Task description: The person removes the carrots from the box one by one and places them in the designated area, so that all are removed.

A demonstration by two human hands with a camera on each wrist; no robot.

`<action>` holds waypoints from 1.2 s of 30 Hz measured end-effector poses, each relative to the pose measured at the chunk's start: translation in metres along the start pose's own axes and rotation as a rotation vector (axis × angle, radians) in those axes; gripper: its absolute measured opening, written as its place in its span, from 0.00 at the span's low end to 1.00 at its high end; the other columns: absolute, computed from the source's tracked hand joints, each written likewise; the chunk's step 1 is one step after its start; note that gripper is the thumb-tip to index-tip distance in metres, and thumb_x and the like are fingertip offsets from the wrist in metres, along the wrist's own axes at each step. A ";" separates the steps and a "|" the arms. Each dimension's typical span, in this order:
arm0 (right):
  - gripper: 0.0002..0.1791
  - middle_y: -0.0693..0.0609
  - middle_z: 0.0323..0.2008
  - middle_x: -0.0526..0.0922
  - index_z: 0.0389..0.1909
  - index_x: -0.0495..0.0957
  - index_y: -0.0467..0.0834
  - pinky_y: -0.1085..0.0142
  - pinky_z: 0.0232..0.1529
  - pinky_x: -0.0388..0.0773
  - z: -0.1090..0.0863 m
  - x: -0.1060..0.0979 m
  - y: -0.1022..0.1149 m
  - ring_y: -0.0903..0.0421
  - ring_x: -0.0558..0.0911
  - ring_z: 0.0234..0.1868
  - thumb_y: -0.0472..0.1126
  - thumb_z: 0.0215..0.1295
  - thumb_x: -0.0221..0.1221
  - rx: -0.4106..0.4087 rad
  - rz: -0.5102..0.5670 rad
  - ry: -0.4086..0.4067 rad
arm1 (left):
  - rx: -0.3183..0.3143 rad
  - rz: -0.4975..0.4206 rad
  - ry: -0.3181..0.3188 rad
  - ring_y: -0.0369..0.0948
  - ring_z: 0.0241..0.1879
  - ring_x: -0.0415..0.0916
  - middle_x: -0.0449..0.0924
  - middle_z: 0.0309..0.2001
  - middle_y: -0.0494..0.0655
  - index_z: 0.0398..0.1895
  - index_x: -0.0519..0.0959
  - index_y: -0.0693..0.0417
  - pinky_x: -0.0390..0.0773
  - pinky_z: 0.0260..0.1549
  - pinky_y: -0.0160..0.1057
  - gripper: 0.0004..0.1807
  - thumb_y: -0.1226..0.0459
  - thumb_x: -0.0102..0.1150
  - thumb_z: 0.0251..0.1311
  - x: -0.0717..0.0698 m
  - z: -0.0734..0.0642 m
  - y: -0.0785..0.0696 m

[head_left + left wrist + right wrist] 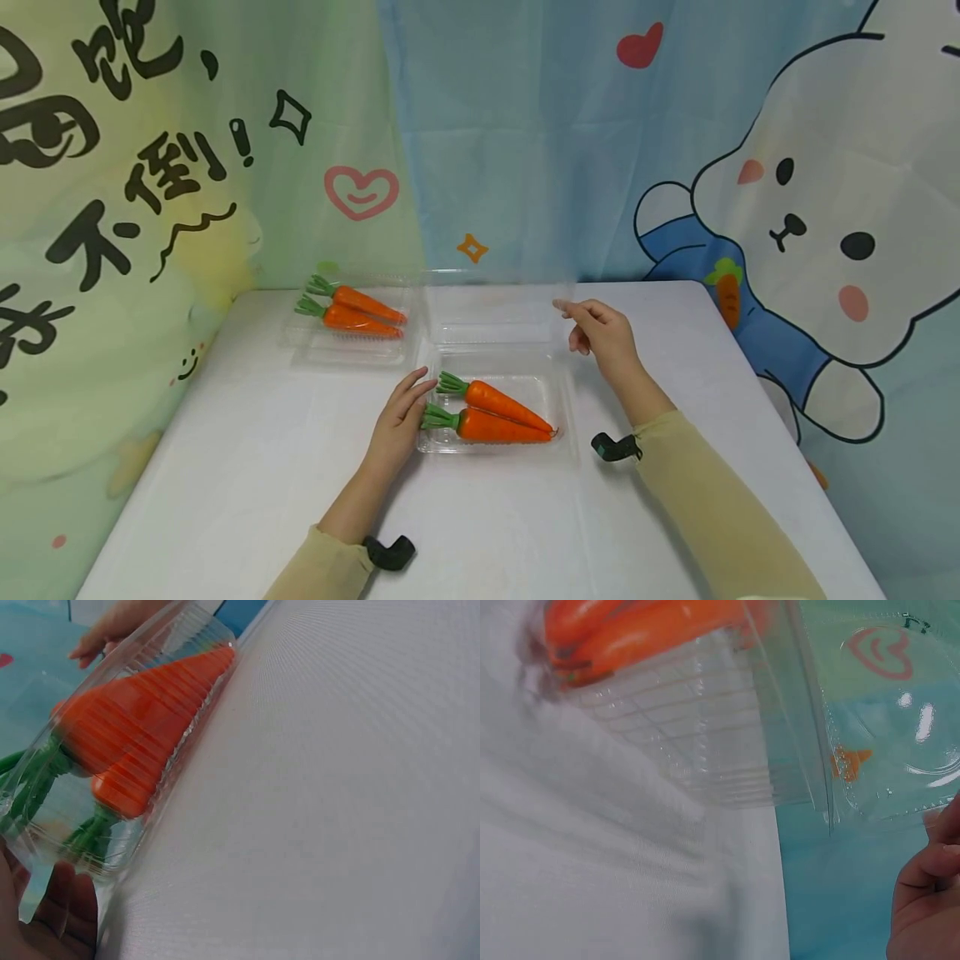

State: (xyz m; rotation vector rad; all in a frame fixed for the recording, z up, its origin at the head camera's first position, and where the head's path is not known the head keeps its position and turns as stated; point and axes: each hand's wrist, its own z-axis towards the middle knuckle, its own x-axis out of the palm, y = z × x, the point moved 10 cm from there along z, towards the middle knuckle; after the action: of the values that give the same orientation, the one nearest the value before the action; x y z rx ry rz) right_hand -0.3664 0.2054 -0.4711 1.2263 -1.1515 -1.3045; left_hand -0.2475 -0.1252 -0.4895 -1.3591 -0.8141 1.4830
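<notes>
Two carrots with green tops, an upper carrot (510, 404) and a lower carrot (502, 427), lie side by side in a clear plastic clamshell box (558, 375). Its transparent lid (495, 312) stands raised at the back, also in the right wrist view as a shiny lid (900, 765). My left hand (401, 417) rests against the box's left end with fingers fairly straight; the left wrist view has these fingers (67, 904) at the box's end by the green tops. With thumb and forefinger my right hand (603, 333) pinches the lid's right edge.
Another clear plastic box (352, 354) with two carrots (363, 317) in it stands at the back left of the white table (262, 467). Behind the table hangs a printed curtain (525, 125). Each wrist wears a black device (390, 552).
</notes>
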 end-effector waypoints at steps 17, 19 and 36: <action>0.31 0.47 0.73 0.66 0.74 0.62 0.56 0.69 0.23 0.67 0.026 0.019 -0.029 0.52 0.76 0.29 0.40 0.72 0.56 0.106 -0.068 0.281 | -0.027 -0.019 0.000 0.50 0.76 0.53 0.63 0.74 0.54 0.62 0.76 0.62 0.53 0.73 0.54 0.18 0.70 0.45 0.74 0.000 -0.001 0.000; 0.31 0.48 0.72 0.67 0.74 0.62 0.59 0.70 0.23 0.69 0.029 0.019 -0.037 0.50 0.76 0.31 0.41 0.72 0.57 0.117 -0.111 0.280 | -0.030 -0.016 0.004 0.50 0.76 0.54 0.62 0.74 0.53 0.62 0.76 0.61 0.56 0.72 0.51 0.18 0.69 0.46 0.74 0.001 -0.001 0.000; 0.32 0.52 0.73 0.67 0.75 0.61 0.55 0.62 0.40 0.79 0.026 0.020 -0.071 0.44 0.78 0.55 0.49 0.72 0.56 0.232 -0.301 0.315 | -0.011 0.040 -0.020 0.39 0.75 0.56 0.64 0.73 0.33 0.64 0.77 0.42 0.54 0.74 0.48 0.19 0.64 0.48 0.74 0.005 0.005 0.039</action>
State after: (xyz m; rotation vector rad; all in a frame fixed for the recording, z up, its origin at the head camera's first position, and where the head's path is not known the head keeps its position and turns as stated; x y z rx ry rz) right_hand -0.3954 0.1916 -0.5421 1.7611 -0.9325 -1.1579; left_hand -0.2603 -0.1334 -0.5265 -1.3779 -0.8129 1.5276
